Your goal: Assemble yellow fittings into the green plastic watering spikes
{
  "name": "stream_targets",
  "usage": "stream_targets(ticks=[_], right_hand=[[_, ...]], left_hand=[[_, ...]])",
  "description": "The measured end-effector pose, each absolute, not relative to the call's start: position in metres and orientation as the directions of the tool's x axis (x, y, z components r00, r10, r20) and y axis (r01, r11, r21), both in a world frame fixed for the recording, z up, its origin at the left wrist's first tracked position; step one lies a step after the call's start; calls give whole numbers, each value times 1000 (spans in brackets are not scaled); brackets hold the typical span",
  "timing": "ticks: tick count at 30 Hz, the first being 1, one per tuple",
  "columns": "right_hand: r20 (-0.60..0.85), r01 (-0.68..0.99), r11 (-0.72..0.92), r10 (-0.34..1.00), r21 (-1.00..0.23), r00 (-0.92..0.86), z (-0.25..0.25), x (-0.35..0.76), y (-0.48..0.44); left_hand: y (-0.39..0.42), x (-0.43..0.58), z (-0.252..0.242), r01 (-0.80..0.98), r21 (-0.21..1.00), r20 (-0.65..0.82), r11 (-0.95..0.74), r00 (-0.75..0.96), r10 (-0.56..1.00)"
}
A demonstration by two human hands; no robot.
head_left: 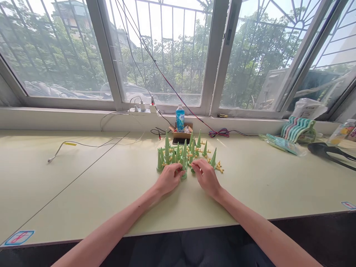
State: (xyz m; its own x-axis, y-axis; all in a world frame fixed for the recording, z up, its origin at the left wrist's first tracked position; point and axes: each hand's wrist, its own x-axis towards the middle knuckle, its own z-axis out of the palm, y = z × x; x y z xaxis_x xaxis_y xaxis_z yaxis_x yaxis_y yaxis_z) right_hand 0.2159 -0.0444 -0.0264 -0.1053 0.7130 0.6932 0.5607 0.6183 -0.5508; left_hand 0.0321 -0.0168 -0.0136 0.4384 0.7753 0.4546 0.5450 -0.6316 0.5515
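Many upright green plastic cones point(167, 146) with round bases stand close together on the table, small yellow peg-like pieces among them. My left hand point(170, 178) is closed round the lower part of the nearest green cone point(184, 164), which stands upright at the front of the group. To its right, my right hand point(206, 177) has its fingertips pinched together close to that cone. What lies between those fingertips is too small to make out. Several loose yellow pieces point(219, 167) lie by the right edge of the group, beyond my right hand.
Behind the cones, a blue-labelled bottle point(180, 118) stands at a small cardboard box point(182, 135). A coiled cable point(219, 132) lies at the back. Light-green hangers point(298, 129) and a black strap-like object point(330, 152) are on the right. A white cable point(83, 144) crosses the left side.
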Motion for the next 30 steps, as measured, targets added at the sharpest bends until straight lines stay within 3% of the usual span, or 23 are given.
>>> stream_targets(ticks=[30], right_hand=[[682, 540, 610, 726, -579, -89, -25, 218, -41]], left_hand=[[-14, 31, -20, 565, 488, 450, -665, 489, 747]])
